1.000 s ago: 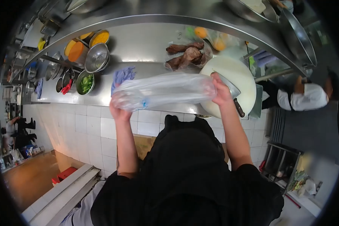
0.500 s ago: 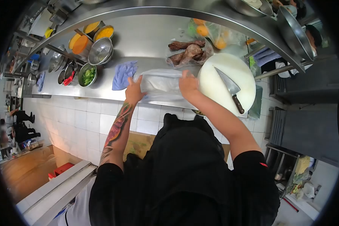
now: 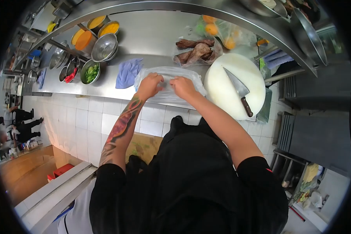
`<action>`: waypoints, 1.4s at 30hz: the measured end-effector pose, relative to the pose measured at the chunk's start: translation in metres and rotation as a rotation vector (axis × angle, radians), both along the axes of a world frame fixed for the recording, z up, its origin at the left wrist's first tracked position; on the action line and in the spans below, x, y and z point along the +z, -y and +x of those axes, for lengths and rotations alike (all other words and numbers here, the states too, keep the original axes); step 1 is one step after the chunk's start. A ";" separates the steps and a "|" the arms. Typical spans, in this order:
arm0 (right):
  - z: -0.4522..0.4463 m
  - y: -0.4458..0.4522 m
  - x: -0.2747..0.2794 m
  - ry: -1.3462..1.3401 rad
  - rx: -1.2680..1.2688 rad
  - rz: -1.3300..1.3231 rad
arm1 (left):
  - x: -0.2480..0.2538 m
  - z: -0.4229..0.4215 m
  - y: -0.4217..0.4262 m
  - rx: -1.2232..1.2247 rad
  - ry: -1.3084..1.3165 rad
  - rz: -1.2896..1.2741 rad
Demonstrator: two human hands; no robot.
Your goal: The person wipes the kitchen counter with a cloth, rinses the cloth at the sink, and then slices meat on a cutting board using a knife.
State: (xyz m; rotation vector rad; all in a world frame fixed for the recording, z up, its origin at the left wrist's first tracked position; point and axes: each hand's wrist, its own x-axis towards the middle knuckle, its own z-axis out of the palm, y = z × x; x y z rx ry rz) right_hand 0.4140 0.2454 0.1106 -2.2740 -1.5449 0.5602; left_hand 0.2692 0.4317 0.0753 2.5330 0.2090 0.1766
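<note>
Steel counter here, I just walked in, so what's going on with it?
A person in black is handling a clear plastic bag that lies on the steel counter. The left hand and right hand are close together over it, fingers bent; whether they pinch it is unclear. To the right, a knife rests on a round white cutting board. A blue cloth lies to the left, and bagged brown meat sits farther back.

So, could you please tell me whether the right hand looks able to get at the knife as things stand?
Probably yes: the knife lies uncovered on the round white board, just right of the right hand, with nothing apparent blocking it, though that hand seems busy at the plastic bag.
</note>
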 end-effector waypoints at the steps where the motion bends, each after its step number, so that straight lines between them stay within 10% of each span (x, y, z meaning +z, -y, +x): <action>1: 0.004 -0.001 -0.012 0.098 0.016 -0.120 | -0.006 -0.001 -0.002 0.004 -0.131 0.200; 13: 0.012 0.010 -0.041 0.566 -0.114 -0.273 | -0.010 0.023 0.020 -0.044 -0.456 0.576; 17: 0.018 0.002 0.008 0.216 0.042 -0.401 | -0.022 0.033 0.018 0.024 -0.376 0.350; 24: 0.029 0.017 -0.062 0.304 -0.065 -0.187 | -0.004 0.026 0.041 0.059 -0.240 0.269; 31: 0.031 0.107 0.068 -0.026 -0.080 0.412 | -0.002 0.044 0.048 0.037 -0.231 0.327; 37: 0.076 0.270 0.062 0.250 -0.429 0.182 | 0.068 0.183 0.082 0.277 0.102 -0.175; 42: 0.104 0.311 0.032 0.147 -0.447 0.182 | -0.001 0.295 0.077 0.321 0.027 0.207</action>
